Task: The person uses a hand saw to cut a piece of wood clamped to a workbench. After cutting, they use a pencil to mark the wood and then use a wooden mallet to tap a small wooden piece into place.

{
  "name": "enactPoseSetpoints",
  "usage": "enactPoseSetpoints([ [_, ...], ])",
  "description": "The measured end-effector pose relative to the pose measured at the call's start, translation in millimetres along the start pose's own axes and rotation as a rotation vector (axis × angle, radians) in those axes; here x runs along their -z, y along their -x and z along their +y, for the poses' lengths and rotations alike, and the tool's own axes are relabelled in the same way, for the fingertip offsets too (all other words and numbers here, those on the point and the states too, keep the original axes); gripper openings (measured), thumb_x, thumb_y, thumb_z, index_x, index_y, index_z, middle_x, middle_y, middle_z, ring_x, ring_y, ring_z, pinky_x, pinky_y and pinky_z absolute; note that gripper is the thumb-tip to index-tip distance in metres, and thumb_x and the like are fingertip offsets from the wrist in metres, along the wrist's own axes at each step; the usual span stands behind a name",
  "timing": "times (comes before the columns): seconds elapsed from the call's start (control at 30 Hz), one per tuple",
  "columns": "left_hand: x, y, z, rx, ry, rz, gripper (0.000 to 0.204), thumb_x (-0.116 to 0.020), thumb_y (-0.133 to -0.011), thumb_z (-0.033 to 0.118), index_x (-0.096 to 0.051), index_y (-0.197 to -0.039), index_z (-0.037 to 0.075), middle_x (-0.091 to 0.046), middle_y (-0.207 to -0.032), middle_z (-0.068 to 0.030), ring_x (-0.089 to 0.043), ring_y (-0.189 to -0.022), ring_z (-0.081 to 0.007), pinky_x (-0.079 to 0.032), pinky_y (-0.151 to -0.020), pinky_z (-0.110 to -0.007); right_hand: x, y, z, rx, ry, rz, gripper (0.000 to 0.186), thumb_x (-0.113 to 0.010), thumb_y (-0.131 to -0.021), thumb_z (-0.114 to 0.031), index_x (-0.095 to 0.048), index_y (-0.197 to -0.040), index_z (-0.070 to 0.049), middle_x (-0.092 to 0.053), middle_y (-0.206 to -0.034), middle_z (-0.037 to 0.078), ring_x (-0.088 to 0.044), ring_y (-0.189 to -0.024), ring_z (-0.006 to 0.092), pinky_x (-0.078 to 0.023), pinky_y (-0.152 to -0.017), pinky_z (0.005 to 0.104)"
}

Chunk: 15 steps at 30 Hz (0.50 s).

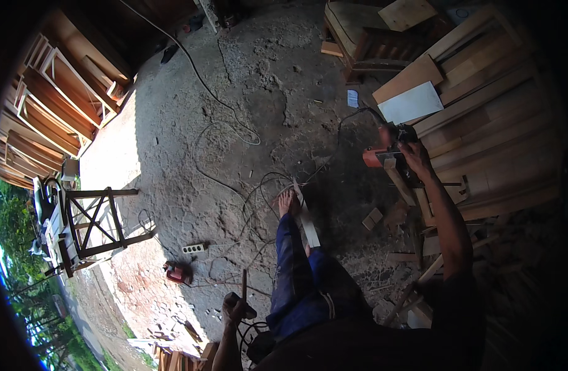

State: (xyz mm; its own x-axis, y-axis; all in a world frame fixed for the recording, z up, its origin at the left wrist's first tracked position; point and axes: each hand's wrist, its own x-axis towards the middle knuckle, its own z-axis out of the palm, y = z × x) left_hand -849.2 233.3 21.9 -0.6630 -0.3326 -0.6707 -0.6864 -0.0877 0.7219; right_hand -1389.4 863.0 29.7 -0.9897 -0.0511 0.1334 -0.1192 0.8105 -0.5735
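Note:
My right hand (415, 158) is closed on the dark part of a corded red-and-black power tool (374, 157), which sits at the end of the stacked boards on the right. Its exact kind is hard to make out in the shade. Low in the view, my left hand (232, 311) is closed around a dark, blocky thing with a narrow bar (244, 284) sticking out of it; what it is I cannot tell. Between my feet, a pale wooden strip (306, 217) lies on the floor, with one bare foot (286, 201) against it.
Long boards (482, 136) lie stacked on the right, a white sheet (411, 103) on them. Cables (200, 77) loop over the rough floor near a power strip (194, 248) and a red tool (178, 272). A wooden frame (98, 222) stands left; more frames (61, 102) lean behind.

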Motion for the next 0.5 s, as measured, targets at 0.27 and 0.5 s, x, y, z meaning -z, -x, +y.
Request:
enactPoseSetpoints([
  [0.27, -1.3, -83.4, 66.5, -0.055, 0.047, -0.045, 0.021, -0.069, -0.088, 0.012, -0.056, -0.073, 0.007, -0.063, -0.063, -0.0069, -0.058, -0.049, -0.0124, -0.046, -0.043, -0.028, -9.3, 16.2, 12.5, -0.594, -0.244, 0.033, 0.045, -0.067, -0.096, -0.052, -0.062, -0.083, -0.010, -0.051, -0.068, -0.001, -0.051, -0.060, 0.0105, -0.041, -0.056, 0.0314],
  [0.5, -4.8, -135.2, 145.3, -0.041, 0.050, 0.024, 0.023, -0.067, -0.091, 0.018, -0.058, -0.074, 0.006, -0.062, -0.060, -0.0059, -0.058, -0.046, -0.0120, -0.045, -0.038, -0.026, -46.8, 0.1, 41.0, -0.821, -0.335, -0.177, 0.047, -0.062, -0.096, -0.057, -0.061, -0.085, -0.011, -0.053, -0.068, -0.001, -0.052, -0.064, 0.0124, -0.040, -0.062, 0.0302],
])
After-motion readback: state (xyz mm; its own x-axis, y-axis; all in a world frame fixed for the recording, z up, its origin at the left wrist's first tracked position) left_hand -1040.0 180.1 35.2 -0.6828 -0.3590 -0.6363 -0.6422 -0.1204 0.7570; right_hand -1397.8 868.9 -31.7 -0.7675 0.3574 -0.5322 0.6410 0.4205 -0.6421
